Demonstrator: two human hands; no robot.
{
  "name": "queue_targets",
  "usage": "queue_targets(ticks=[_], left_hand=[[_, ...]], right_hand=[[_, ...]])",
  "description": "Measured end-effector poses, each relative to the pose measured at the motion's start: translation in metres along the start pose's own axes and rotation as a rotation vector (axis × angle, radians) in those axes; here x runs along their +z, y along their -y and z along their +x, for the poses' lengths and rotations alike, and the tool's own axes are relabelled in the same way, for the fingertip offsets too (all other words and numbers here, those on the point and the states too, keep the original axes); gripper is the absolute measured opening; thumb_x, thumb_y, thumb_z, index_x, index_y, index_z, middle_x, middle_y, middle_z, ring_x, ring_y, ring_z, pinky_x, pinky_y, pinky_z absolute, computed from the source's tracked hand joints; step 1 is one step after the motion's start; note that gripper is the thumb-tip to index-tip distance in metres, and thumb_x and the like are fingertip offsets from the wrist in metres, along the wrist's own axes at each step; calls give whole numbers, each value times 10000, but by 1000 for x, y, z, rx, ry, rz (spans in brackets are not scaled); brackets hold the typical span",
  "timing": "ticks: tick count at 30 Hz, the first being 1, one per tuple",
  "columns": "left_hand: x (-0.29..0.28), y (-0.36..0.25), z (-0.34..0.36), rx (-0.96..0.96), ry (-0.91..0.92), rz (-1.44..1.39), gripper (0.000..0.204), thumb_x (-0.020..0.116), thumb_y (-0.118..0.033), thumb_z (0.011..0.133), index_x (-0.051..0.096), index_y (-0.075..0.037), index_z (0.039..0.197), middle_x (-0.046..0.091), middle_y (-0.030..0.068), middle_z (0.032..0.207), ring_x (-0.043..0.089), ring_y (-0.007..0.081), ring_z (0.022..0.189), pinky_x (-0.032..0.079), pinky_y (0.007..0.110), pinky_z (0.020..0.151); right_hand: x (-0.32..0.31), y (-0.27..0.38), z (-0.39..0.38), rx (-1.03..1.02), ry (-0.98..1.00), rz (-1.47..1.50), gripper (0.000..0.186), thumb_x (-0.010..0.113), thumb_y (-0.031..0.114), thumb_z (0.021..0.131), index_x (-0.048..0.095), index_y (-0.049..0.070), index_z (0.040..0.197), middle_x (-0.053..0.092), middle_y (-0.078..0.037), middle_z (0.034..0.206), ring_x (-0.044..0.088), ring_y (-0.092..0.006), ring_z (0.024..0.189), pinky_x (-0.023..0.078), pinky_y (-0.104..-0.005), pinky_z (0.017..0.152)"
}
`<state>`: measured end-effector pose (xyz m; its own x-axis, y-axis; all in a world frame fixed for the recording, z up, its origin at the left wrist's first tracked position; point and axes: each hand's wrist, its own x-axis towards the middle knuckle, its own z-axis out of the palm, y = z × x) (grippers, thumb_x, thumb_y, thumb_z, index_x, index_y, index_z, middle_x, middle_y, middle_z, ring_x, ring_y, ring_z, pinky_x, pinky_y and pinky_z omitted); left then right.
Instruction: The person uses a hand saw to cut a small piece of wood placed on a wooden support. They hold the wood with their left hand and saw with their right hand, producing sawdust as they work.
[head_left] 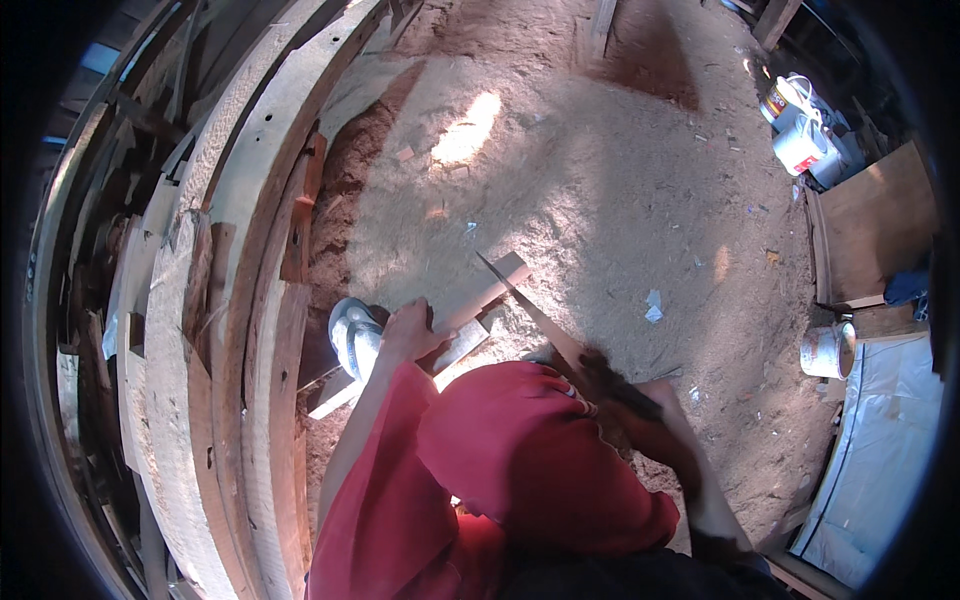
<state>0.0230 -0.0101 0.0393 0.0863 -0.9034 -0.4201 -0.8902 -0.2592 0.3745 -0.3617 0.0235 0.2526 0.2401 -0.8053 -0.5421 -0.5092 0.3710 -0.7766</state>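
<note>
A short wooden board (485,292) slants up to the right, with other pale wood pieces (462,352) under its near end. My left hand (408,330) is closed on the board's near left part, fingers bent over it. Across the board's far end lies the blade of a handsaw (535,318), its narrow tip pointing up and to the left. My right hand (662,402), partly smeared and in shade, is wrapped round the saw's dark handle. Red clothing hides part of the near side of the wood.
Long thick timbers (285,200) stand stacked along the left. My foot in a sandal (355,335) is beside the board. White buckets (800,145), a brown panel (875,220), another bucket (827,352) and pale sheeting (880,450) line the right. Sawdust and scraps cover the ground (620,190).
</note>
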Motion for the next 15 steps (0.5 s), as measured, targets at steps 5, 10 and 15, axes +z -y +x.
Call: queue_targets(ticks=[5,10,15], left_hand=[[-5,-8,-7,-18,19,-39,712,880,-534,749,637,33,1104,705,248,1113,679,433,1123,535,498,975],[-3,-5,-7,-65,3,-4,693,884,-520,752,639,22,1108,700,245,1130,679,426,1124,534,503,968],[7,2,1,-16,34,-8,693,889,-523,745,641,15,1105,704,237,1124,680,422,1112,538,503,951]], right_hand=[[27,-39,31,-489,-103,-279,204,724,167,957,722,-27,894,625,-126,625,578,-83,572,448,-350,505],[0,-10,-27,-349,-42,-229,200,725,164,961,726,-32,919,632,-131,634,576,-75,598,450,-355,522],[-15,-1,-44,-278,-1,-153,205,710,161,972,731,-43,971,630,-53,634,576,-74,617,449,-343,528]])
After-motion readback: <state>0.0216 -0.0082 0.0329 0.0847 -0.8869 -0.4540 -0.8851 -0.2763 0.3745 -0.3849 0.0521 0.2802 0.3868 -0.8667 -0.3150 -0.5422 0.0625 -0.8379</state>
